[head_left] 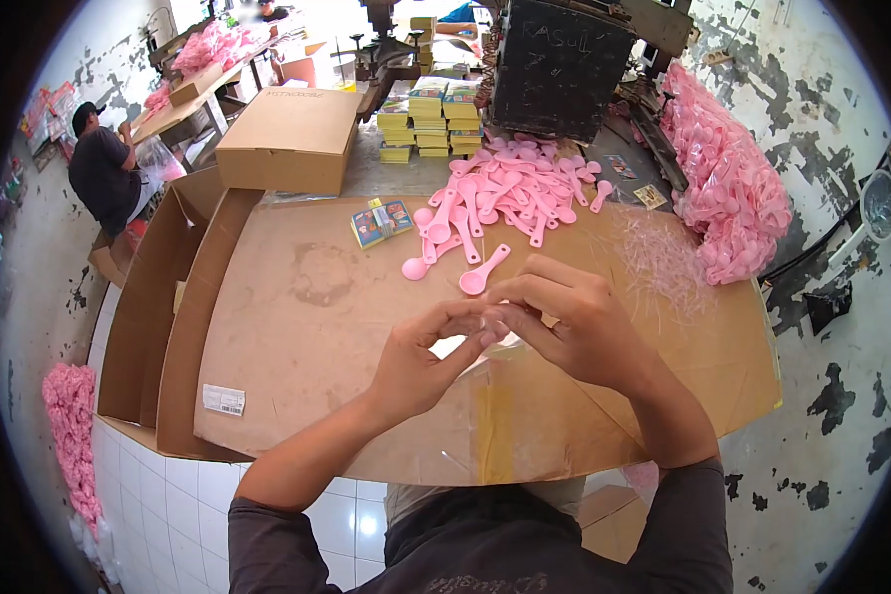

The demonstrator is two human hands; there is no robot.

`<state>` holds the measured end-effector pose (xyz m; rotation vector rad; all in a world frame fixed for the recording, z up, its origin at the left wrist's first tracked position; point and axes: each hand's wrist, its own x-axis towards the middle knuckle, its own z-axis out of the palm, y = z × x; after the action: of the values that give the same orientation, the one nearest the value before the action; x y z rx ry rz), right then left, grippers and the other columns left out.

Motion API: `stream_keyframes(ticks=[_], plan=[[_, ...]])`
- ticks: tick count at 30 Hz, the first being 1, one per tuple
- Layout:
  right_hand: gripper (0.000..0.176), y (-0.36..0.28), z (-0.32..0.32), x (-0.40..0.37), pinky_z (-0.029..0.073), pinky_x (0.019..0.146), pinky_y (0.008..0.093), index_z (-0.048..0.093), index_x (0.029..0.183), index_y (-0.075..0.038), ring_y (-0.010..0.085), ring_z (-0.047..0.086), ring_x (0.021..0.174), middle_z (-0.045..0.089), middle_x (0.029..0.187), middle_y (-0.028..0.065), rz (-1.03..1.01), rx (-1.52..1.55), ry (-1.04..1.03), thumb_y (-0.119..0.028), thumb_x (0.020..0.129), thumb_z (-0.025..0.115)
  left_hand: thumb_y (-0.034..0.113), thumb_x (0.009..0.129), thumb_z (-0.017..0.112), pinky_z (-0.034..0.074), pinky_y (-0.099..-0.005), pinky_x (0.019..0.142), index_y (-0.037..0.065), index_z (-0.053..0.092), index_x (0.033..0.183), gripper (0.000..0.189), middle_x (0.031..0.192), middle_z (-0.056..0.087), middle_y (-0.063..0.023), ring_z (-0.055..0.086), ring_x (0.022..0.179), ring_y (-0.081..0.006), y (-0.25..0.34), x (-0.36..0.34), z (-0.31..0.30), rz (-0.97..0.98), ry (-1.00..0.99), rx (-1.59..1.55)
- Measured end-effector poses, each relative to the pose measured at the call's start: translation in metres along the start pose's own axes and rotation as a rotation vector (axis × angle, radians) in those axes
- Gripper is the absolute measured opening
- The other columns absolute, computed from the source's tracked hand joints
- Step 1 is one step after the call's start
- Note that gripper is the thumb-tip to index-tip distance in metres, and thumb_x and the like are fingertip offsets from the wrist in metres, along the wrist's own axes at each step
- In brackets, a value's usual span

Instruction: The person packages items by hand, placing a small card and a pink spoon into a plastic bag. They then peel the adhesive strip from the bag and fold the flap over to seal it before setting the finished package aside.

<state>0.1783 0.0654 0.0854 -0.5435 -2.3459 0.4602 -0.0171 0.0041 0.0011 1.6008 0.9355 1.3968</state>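
Note:
My left hand (421, 356) and my right hand (564, 317) meet over the near middle of the cardboard-covered table. Fingertips of both are pinched together on a thin, shiny piece of clear plastic film (452, 346), mostly hidden by the fingers. Just beyond them lies a single pink plastic measuring spoon (484, 270). Farther back spreads a heap of similar pink spoons (515, 188). To the left of the heap is a banded bundle of printed cards (381, 225).
Stacks of cards (429, 119) stand at the back, beside a closed cardboard box (287, 139) and a dark machine (554, 69). Bagged pink spoons (728, 178) and plastic strips (663, 259) lie right. An open carton (158, 307) flanks the table's left; another person (104, 168) sits beyond.

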Motion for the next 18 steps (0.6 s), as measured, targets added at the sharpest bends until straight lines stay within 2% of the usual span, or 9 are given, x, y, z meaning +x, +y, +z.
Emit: stream_keyframes(ticks=[2,5,8,12,15,18], plan=[[0.012,0.002,0.003,0.0,0.051,0.065,0.0393,0.069,0.101,-0.003,0.0283,0.065,0.073,0.064,0.088,0.0105,-0.044,-0.021,0.05,-0.011,0.092,0.071,0.007,0.103,0.061,0.058,-0.0326,0.093,-0.005,0.06,0.128,0.028,0.114,0.073,-0.0135,0.072,0.104,-0.0189,0.004,0.0,-0.001,0.02,0.0,0.038],[0.01,0.001,0.003,0.002,0.051,0.063,0.0375,0.069,0.101,-0.003,0.0266,0.065,0.07,0.065,0.086,0.01,-0.039,-0.015,0.099,-0.008,0.092,0.07,0.005,0.102,0.062,0.058,-0.0328,0.093,-0.004,0.059,0.132,0.031,0.116,0.072,-0.0149,0.072,0.104,-0.019,0.005,-0.002,-0.007,-0.054,-0.023,-0.069],[0.009,0.0,-0.001,0.004,0.051,0.061,0.0357,0.069,0.102,-0.004,0.0251,0.065,0.069,0.065,0.084,0.0093,0.017,0.011,0.106,-0.005,0.092,0.069,0.006,0.102,0.061,0.057,-0.0308,0.089,0.0,0.058,0.137,0.035,0.111,0.076,-0.0133,0.073,0.103,-0.0162,0.004,-0.002,-0.006,-0.046,-0.011,-0.312],[0.009,0.001,0.0,0.004,0.05,0.06,0.0347,0.068,0.102,-0.004,0.0235,0.064,0.067,0.064,0.084,0.0087,0.046,0.046,0.104,-0.006,0.093,0.07,0.006,0.103,0.061,0.057,-0.0302,0.087,0.001,0.057,0.139,0.037,0.105,0.077,-0.0136,0.073,0.099,-0.0146,0.013,-0.002,-0.007,-0.028,-0.067,-0.073],[0.012,0.005,0.006,0.002,0.05,0.065,0.0355,0.068,0.101,-0.006,0.0235,0.065,0.076,0.065,0.091,0.0077,0.002,-0.016,0.149,-0.006,0.09,0.072,0.006,0.102,0.062,0.058,-0.0293,0.085,0.001,0.056,0.141,0.04,0.102,0.078,-0.0131,0.074,0.096,-0.0138,0.006,-0.002,-0.008,-0.065,-0.055,-0.049],[0.016,0.002,0.006,0.004,0.05,0.078,0.0373,0.067,0.1,-0.008,0.0243,0.065,0.092,0.064,0.1,0.0068,-0.226,-0.331,0.197,-0.006,0.085,0.074,0.005,0.101,0.063,0.059,-0.0284,0.081,0.0,0.055,0.142,0.042,0.101,0.078,-0.0121,0.074,0.092,-0.0128,0.005,-0.002,-0.009,-0.091,-0.025,-0.037]])
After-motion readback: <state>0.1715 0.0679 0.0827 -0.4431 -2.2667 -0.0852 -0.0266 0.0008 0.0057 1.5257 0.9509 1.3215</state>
